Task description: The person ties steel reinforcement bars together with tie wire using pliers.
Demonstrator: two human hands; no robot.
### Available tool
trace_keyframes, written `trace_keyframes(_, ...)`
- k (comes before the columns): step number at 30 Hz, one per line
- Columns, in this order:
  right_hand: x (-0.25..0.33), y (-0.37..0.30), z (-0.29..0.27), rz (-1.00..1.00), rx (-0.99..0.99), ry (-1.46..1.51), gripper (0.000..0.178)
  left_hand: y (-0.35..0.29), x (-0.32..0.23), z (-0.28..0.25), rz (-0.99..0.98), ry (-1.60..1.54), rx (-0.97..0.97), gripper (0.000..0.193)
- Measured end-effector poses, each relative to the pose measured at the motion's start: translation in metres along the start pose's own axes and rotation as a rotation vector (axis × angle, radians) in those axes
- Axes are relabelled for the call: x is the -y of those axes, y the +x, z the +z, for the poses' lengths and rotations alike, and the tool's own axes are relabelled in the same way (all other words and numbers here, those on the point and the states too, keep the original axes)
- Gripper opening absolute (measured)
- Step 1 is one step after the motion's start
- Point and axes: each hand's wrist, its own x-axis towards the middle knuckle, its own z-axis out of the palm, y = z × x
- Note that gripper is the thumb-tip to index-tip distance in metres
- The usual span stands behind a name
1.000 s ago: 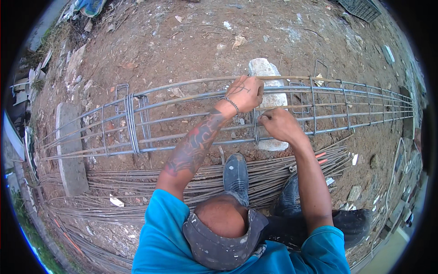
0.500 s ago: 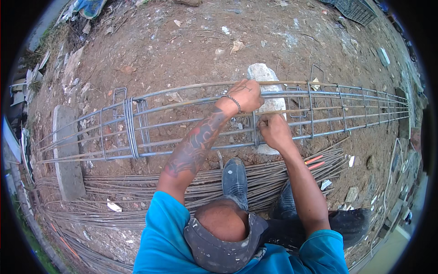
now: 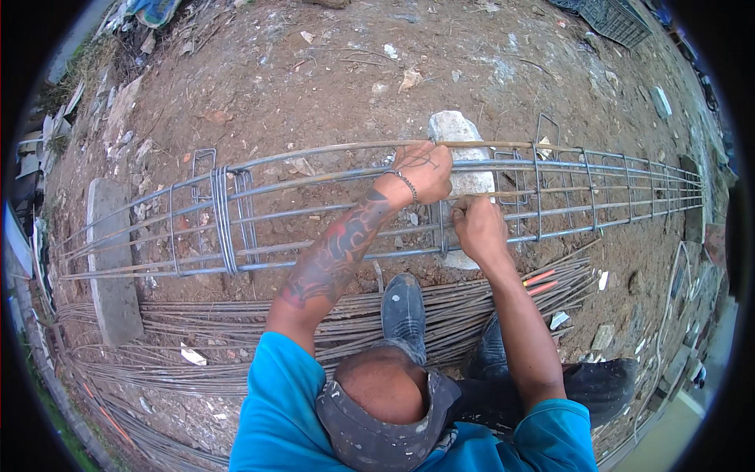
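A long rebar cage [image 3: 322, 184] of lengthwise steel bars and square stirrups stretches across in front of me. My left hand [image 3: 425, 171] is closed over its upper bars near the middle, fingertips hidden beneath the knuckles. Just below and to the right, my right hand [image 3: 480, 228] is closed beside an upright stirrup [image 3: 442, 224], at a lengthwise bar. Whatever its fingers pinch is too hidden to make out. To the left, several stirrups are bunched together [image 3: 223, 220] around the bars.
Concrete blocks prop the cage, one slab [image 3: 114, 307] at the left and a whitish block [image 3: 454, 128] behind my hands. Loose rebar rods [image 3: 259, 315] lie on the ground by my boot [image 3: 403, 311]. A dark crate [image 3: 613, 20] stands far right, and rubble litters the dirt.
My right hand has shifted very slightly and turned at the wrist, still by the same stirrup. The left hand has stayed nearly in place on the upper bars.
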Motion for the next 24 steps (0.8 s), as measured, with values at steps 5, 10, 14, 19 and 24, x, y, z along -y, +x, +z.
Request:
trace_keyframes(5, -0.023, 0.012, 0.011, 0.057, 0.008, 0.397, 0.018, 0.000, 0.003, 0.005, 0.041, -0.043, -0.030, 0.018)
trace_keyframes(10, -0.017, 0.019, 0.007, 0.109, 0.068, 0.441, 0.030, -0.001, -0.001, -0.003, 0.011, -0.079, -0.009, 0.018)
trace_keyframes(14, -0.024, 0.028, 0.016, 0.057, 0.080, 0.487, 0.028, 0.001, 0.003, -0.006, -0.046, -0.073, 0.036, 0.017)
trace_keyframes(19, -0.024, 0.029, 0.017, 0.047, 0.106, 0.559, 0.026, -0.008, 0.006, 0.002, 0.027, -0.082, -0.067, 0.017)
trace_keyframes(24, -0.017, 0.021, 0.011, -0.008, 0.086, 0.441, 0.023, -0.011, 0.012, -0.009, 0.016, -0.175, 0.033, 0.018)
